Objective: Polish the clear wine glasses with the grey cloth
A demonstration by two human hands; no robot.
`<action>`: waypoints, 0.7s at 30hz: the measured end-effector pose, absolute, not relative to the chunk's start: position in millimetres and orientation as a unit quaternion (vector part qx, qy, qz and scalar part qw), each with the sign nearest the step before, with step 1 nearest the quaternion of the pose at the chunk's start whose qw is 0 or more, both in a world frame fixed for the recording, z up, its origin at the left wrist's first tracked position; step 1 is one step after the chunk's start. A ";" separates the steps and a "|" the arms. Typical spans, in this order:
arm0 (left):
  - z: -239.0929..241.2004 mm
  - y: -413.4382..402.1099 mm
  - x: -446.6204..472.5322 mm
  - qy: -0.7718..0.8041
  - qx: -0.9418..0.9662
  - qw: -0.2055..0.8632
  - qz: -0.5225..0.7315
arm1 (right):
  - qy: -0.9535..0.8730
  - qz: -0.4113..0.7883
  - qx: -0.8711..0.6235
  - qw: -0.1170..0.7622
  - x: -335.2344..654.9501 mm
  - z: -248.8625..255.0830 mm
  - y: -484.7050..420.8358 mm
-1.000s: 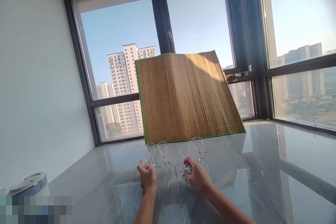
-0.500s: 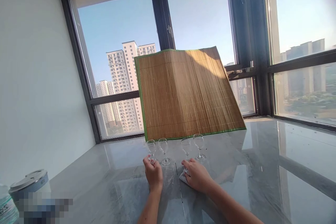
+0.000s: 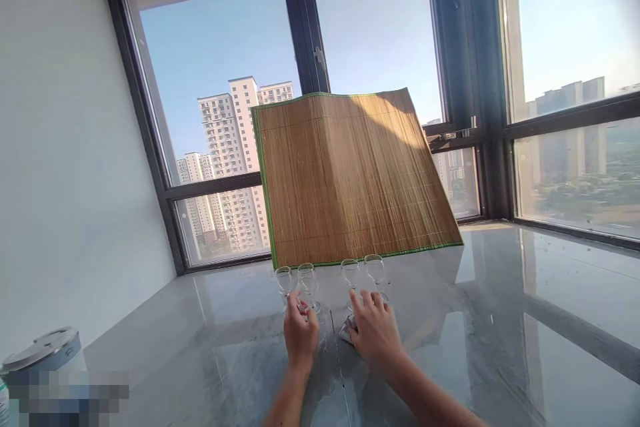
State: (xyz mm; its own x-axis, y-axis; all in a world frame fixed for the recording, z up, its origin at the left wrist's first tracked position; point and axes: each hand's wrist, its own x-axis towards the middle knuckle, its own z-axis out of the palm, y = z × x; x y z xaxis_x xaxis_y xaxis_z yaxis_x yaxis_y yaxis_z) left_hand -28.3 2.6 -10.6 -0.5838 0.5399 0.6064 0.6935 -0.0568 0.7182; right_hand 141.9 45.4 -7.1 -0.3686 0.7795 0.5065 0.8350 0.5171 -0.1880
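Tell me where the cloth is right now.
In the head view, the cloth is low, just right of centre, at the left edge of the right hand, beside the dark seam.

You see a green-edged bamboo mat, upright | behind it: dark window frame | outside, left of it: pale towers | left of it, nearer you: lidded cup | farther left: white wall

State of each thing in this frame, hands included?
Left stemmed glasses: upright
Right stemmed glasses: upright
Cloth: crumpled
Left hand: fingers curled, grip unclear
Right hand: fingers extended, at the cloth
Mat: standing, creased
Cup: lidded
Window: open or shut unclear
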 end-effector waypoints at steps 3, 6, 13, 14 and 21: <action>-13.9 5.7 -29.0 -0.682 -0.460 0.078 -0.564 | -0.806 -0.037 -0.535 0.251 136.3 -10.8 33.2; -15.4 7.2 -28.8 -0.686 -0.464 0.076 -0.555 | -0.812 0.007 -0.531 0.241 130.0 -14.2 26.4; -19.0 9.6 -28.5 -0.682 -0.476 0.083 -0.549 | -0.846 0.022 -0.465 0.261 115.4 -20.7 31.6; -19.7 9.8 -28.6 -0.680 -0.480 0.085 -0.548 | -0.853 0.029 -0.450 0.263 114.6 -21.9 34.8; -17.1 6.0 -22.9 -0.696 -0.516 0.159 -0.473 | -0.845 0.138 -0.307 0.415 125.4 -13.9 42.3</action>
State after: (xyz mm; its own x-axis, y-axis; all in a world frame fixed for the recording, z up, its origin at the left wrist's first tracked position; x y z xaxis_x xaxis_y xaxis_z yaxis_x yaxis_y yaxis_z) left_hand -22.9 6.0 -17.1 -0.4171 0.5681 0.7094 0.8686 0.0194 0.4952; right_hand 125.4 42.3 -13.9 -0.4668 0.6335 0.6171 0.4040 0.7735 -0.4884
